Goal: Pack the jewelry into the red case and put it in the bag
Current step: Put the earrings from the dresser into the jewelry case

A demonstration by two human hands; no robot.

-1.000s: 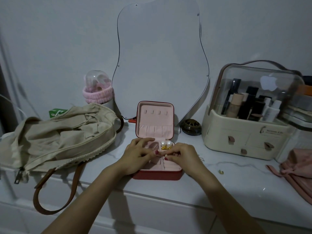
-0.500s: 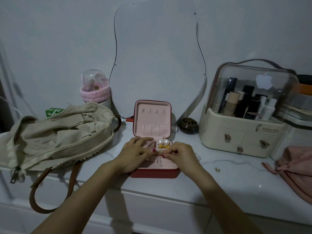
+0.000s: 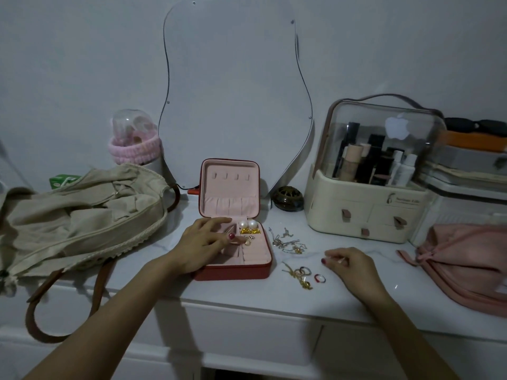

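The red case (image 3: 236, 271) lies open on the white dresser top, pink lid upright. Two pearls (image 3: 247, 224), gold pieces (image 3: 249, 231) and small earrings (image 3: 249, 237) sit in its compartments. My left hand (image 3: 201, 244) rests flat on the case's left side, fingers apart, holding nothing. My right hand (image 3: 347, 266) is on the top to the right of the case, fingertips pinched on a small thin piece of jewelry. Thin chains (image 3: 288, 242), a cluster of rings (image 3: 300, 274) and a red ring (image 3: 319, 278) lie loose between the case and that hand. The beige bag (image 3: 76, 215) lies at the left.
A cream cosmetics organiser (image 3: 365, 209) with a clear lid stands at the back right, and a pink pouch (image 3: 466, 261) lies at the right edge. A curvy mirror (image 3: 236, 91) leans on the wall, with a dark round jar (image 3: 289, 198) beside it. The bag's brown strap (image 3: 41, 305) hangs over the front edge.
My right hand has left the case and moved right onto the dresser top, beside the loose rings. My left hand stays on the case.
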